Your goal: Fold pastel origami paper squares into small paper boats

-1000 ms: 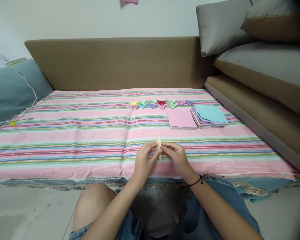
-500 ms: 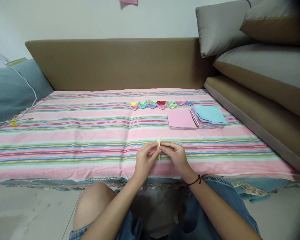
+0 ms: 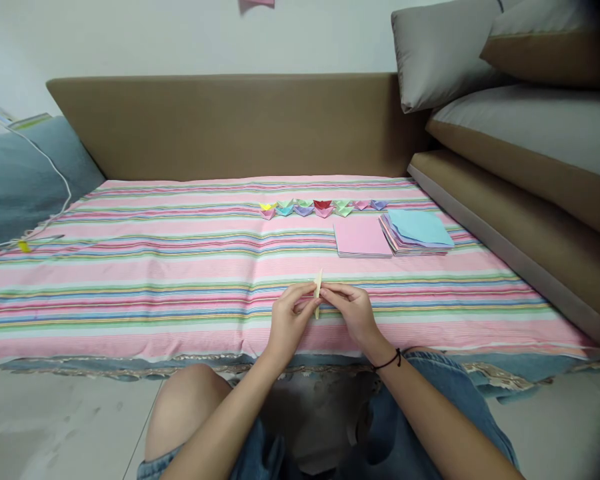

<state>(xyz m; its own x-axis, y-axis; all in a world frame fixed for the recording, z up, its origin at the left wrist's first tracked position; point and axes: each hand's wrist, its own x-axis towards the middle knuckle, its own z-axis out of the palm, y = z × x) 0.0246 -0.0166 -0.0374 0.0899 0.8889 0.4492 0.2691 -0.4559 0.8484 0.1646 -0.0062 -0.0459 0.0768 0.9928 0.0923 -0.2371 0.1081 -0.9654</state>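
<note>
A small folded piece of pale yellow paper [image 3: 319, 283] stands on edge between my two hands, above the front part of the striped cloth. My left hand [image 3: 293, 313] pinches it from the left with thumb and fingertips. From the right, my right hand [image 3: 353, 308] pinches it too, and the fingertips of both hands nearly meet at its middle. A dark cord circles my right wrist. Beyond my hands lies a row of small folded paper boats [image 3: 323, 209] in several colours.
A stack of pink paper squares [image 3: 363, 239] lies next to a taller stack topped with light blue sheets [image 3: 420, 229]. Grey and brown cushions [image 3: 525, 133] are piled along the right. A white cable [image 3: 55, 167] runs down at the left, near a small yellow object [image 3: 23, 246].
The yellow paper tilts slightly differently between my fingertips. Both hands keep nearly the same place and grip; the view has shifted a little.
</note>
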